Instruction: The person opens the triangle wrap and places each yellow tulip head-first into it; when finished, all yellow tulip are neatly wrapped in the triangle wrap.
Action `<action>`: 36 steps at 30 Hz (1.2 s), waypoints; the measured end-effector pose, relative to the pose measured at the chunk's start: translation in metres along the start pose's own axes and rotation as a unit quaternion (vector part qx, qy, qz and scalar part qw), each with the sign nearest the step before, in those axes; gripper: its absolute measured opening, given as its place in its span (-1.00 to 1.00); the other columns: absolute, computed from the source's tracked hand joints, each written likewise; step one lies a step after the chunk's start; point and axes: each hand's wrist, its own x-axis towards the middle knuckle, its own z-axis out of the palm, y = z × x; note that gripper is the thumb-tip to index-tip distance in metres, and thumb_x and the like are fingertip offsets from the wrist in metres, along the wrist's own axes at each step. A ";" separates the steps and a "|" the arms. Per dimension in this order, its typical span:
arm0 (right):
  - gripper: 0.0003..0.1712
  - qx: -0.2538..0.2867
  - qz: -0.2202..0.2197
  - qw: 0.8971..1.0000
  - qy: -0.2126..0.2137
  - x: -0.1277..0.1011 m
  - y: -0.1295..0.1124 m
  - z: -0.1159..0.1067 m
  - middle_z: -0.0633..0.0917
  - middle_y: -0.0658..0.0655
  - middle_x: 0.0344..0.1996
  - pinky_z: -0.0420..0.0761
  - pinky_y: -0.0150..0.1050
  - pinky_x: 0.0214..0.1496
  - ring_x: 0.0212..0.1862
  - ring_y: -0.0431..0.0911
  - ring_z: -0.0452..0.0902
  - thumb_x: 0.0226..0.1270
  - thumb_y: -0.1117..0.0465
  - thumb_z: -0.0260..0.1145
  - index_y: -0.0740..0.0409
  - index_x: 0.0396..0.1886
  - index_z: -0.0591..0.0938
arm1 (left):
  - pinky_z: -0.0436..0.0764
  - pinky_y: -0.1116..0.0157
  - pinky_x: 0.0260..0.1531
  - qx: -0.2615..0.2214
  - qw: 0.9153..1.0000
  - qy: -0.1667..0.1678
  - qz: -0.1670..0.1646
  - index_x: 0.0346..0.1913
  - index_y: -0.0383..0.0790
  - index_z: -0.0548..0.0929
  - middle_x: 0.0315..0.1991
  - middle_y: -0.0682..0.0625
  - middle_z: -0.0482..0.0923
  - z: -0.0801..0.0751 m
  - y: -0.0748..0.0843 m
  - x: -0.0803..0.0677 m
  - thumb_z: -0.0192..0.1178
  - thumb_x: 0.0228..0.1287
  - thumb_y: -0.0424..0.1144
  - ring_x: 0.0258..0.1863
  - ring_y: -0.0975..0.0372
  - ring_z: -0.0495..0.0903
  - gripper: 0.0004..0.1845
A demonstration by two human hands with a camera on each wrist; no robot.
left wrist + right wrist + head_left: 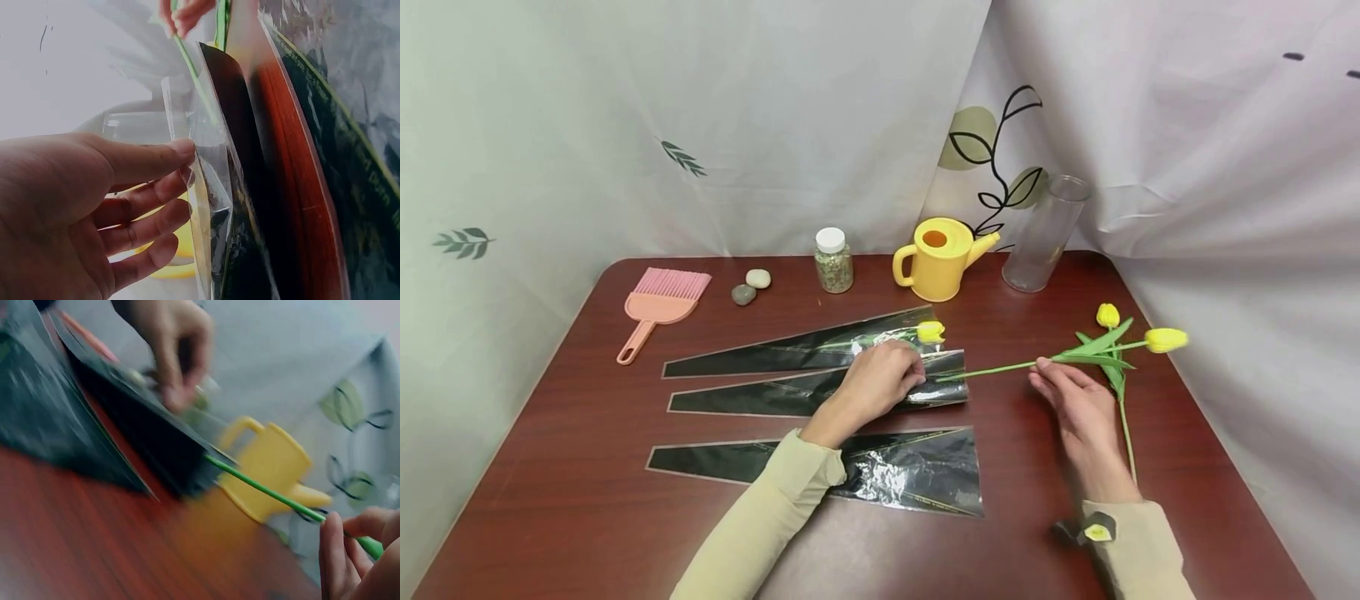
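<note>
My left hand pinches the film at the mouth of the middle black-and-clear flower sleeve; in the left wrist view, thumb and fingers grip its transparent edge. Between its thumb and fingers, my right hand holds the green stem of a yellow tulip. The stem's lower end reaches into the sleeve's mouth, while the bloom points right. Behind, the far sleeve has another tulip lying in it, bloom at the wide end. Nearest me lies a flat third sleeve.
One more tulip lies at the right, partly under the held one. Along the back stand a glass vase, a yellow watering can and a white-lidded jar. Two stones and a pink brush with dustpan-like shape lie left.
</note>
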 end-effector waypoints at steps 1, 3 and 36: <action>-0.95 -0.004 0.016 1.000 -0.002 0.000 0.005 0.005 0.76 0.20 -0.29 0.63 -0.24 -0.07 -0.24 -0.07 0.73 0.23 0.48 0.36 0.35 -0.33 0.74 | 0.60 0.26 -0.30 0.000 1.000 0.001 0.000 -0.41 0.03 0.70 -0.37 0.21 0.58 0.000 0.000 0.000 0.38 0.23 -0.15 -0.28 0.29 0.60 -0.91; -0.94 -0.018 0.052 0.998 -0.010 -0.001 0.014 0.015 0.76 0.18 -0.28 0.62 -0.26 -0.05 -0.23 -0.09 0.72 0.24 0.43 0.38 0.31 -0.30 0.75 | 0.59 0.28 -0.31 -0.001 1.000 0.003 -0.002 -0.41 0.03 0.70 -0.37 0.21 0.58 -0.001 0.000 0.001 0.38 0.23 -0.14 -0.29 0.30 0.59 -0.91; -0.59 -0.219 0.041 0.963 -0.150 0.010 -0.023 -0.002 0.76 0.14 -0.21 0.64 -0.36 -0.32 -0.36 -0.15 0.67 0.33 0.21 0.36 0.38 0.09 0.63 | 0.60 0.23 -0.27 0.003 1.000 -0.010 -0.005 -0.42 0.03 0.71 -0.38 0.21 0.59 0.000 -0.001 0.000 0.39 0.22 -0.16 -0.26 0.24 0.59 -0.90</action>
